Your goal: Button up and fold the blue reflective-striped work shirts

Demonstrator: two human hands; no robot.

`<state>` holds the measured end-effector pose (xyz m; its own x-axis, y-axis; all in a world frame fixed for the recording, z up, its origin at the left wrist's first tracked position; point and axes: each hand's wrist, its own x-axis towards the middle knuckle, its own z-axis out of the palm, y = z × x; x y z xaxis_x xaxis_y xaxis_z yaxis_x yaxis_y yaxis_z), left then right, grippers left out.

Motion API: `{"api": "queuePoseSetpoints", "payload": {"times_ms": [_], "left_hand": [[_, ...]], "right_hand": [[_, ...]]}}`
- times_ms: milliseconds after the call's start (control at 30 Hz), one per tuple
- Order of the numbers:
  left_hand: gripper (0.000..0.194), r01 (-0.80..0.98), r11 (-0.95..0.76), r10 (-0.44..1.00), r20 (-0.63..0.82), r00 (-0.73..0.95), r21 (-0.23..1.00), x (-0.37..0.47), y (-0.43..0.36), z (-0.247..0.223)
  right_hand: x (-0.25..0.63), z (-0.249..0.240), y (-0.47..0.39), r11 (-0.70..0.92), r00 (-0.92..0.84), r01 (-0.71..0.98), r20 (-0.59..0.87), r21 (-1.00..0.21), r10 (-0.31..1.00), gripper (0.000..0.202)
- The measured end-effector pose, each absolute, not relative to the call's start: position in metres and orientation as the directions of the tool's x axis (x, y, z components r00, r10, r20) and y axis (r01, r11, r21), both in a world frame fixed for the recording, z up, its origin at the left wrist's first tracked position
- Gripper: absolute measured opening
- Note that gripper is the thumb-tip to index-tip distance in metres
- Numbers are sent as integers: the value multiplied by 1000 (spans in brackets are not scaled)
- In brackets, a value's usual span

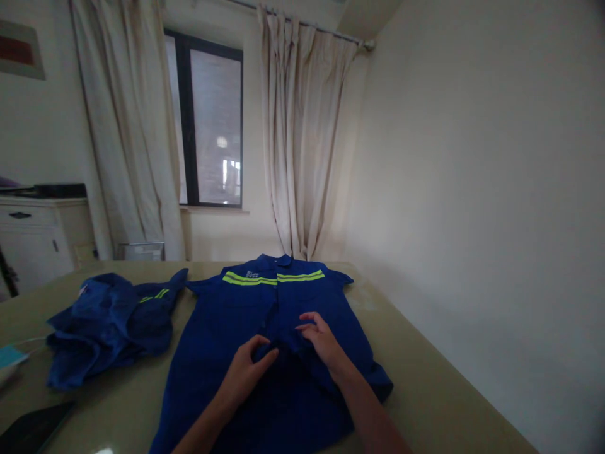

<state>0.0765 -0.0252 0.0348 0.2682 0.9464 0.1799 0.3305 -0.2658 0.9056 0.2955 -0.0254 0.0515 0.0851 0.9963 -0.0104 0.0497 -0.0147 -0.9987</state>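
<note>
Two hands (pixel 246 369) (pixel 326 345), grip apart, over blue shirt (pixel 236 306), olive table (pixel 425 403), pale curtains (pixel 302 126), window (pixel 215 120), wall (pixel 472 157)

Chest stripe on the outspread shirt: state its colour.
Chest stripe: yellow-green with a darker middle band, best in the head view.

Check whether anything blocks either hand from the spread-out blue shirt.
Nothing visible does: the left hand and right hand are both at the front of the blue shirt, with no object between. The crumpled blue garment lies off to the left.
</note>
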Motion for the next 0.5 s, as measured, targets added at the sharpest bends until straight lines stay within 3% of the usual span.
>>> {"api": "queuePoseSetpoints", "payload": {"times_ms": [133, 267, 433, 500], "left_hand": [[46, 280, -175, 956, 94, 279, 944, 72, -23, 22], [44, 276, -234, 947, 154, 281, 932, 70, -25, 20], [37, 222, -316, 896, 214, 389, 923, 76, -42, 30], [32, 257, -352, 879, 224, 420, 900, 80, -49, 36]], "right_hand": [[289, 29, -24, -36, 195, 104, -16, -994, 981, 28], [289, 27, -28, 78, 264, 107, 104, -991, 959, 50], [291, 28, -33, -41, 346, -4, -40, -999, 937, 66], [292, 27, -34, -30, 341, 6, -27, -1000, 940, 68]]}}
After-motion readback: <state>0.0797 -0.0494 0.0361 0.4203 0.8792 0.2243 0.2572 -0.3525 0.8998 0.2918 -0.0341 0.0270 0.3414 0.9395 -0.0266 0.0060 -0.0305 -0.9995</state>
